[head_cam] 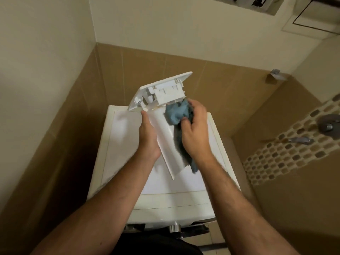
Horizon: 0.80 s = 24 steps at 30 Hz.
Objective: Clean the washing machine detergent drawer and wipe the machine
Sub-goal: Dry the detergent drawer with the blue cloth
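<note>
hands (169,133) hold drawer (163,115), cloth (177,115) above machine (185,183)

A white detergent drawer (165,129), removed and tilted with its front panel up, sits above the white washing machine (127,129); a crumpled blue cloth (177,115) presses against it under the right fingers (185,120).

Detergent drawer (161,100): white plastic, smooth, semi-gloss. Cloth (177,113): blue-grey fabric, soft, matt, crumpled. Washing machine (128,144) top: white, smooth, glossy w/ reflections. Wall tiles (211,74): tan, smooth, slight sheen. Tap (299,140): shiny metal.
</note>
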{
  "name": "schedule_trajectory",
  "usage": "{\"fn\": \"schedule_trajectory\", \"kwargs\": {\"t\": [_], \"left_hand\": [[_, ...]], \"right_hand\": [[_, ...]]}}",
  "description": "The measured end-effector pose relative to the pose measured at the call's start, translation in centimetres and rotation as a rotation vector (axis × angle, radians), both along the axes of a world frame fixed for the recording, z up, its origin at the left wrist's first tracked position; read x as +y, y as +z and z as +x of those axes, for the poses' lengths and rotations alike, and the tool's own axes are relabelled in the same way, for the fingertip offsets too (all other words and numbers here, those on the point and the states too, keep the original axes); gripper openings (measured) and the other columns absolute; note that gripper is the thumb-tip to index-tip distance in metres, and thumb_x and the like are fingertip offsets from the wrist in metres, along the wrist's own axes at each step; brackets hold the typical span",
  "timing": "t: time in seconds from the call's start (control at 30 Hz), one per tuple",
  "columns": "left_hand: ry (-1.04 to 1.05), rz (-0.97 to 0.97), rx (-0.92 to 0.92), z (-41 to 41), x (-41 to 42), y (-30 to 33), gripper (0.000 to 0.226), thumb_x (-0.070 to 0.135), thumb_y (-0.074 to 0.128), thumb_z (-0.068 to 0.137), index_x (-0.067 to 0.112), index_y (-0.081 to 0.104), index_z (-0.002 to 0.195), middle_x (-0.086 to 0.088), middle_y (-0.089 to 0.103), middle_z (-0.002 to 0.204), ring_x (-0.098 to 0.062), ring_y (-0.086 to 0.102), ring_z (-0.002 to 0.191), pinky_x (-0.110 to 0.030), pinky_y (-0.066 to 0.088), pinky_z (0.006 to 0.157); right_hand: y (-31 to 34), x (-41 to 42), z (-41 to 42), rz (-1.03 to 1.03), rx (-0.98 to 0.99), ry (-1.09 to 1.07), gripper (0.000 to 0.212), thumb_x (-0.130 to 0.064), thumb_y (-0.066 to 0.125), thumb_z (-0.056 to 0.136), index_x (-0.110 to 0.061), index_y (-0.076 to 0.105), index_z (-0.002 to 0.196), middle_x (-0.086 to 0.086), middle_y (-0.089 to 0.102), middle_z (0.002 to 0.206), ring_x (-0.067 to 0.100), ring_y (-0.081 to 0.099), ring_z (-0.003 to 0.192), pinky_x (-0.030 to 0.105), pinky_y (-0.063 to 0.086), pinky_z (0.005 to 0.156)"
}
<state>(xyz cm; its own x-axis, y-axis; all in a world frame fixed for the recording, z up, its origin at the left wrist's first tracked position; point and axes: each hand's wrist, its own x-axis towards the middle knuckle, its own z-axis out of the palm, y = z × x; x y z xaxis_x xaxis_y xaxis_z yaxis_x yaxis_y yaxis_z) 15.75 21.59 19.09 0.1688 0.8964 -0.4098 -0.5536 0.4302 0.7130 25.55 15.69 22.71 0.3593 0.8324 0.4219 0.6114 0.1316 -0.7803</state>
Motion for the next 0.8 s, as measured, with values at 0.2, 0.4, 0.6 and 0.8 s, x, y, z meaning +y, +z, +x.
{"fn": "schedule_trajectory", "kwargs": {"t": [0.2,0.4,0.6,0.8], "left_hand": [[-0.041,0.049,-0.031,-0.3,0.3,-0.7,0.074,0.073,0.035,0.085,0.019,0.063,0.128,-0.01,0.069,0.122,-0.03,0.066,0.113,-0.049,0.048,0.102],[-0.022,-0.052,-0.048,-0.9,0.9,-0.5,0.063,0.063,0.034,0.096,0.013,0.063,0.123,-0.015,0.072,0.112,-0.033,0.07,0.101,-0.044,0.058,0.083],[-0.055,-0.072,0.106,-0.7,0.6,0.0,0.054,0.061,0.033,0.098,0.019,0.066,0.109,-0.005,0.074,0.101,-0.025,0.069,0.097,-0.038,0.055,0.085],[-0.103,0.006,0.14,0.4,-0.2,0.6,0.053,0.057,0.03,0.101,0.021,0.055,0.131,0.009,0.062,0.119,-0.012,0.056,0.115,-0.033,0.041,0.104]], "right_hand": [[-2.7,-0.7,-1.4,-0.149,-0.207,0.092,0.052,-0.038,0.045,0.097,-0.022,0.044,0.147,0.007,0.024,0.161,0.02,0.025,0.146,0.029,0.026,0.114],[-4.9,-4.0,-1.0,-0.053,-0.352,0.19,0.047,-0.048,0.054,0.094,-0.015,0.065,0.126,0.012,0.038,0.152,0.024,0.037,0.14,0.036,0.037,0.112],[-6.4,-5.9,-0.4,-0.062,-0.261,0.099,0.028,-0.029,0.047,0.1,-0.016,0.063,0.119,0.004,0.037,0.154,0.015,0.038,0.139,0.021,0.033,0.112],[-2.9,-2.8,-0.5,-0.14,-0.043,-0.077,0.043,-0.014,0.042,0.103,-0.012,0.04,0.146,0.004,0.028,0.159,0.015,0.028,0.145,0.009,0.02,0.113]]}}
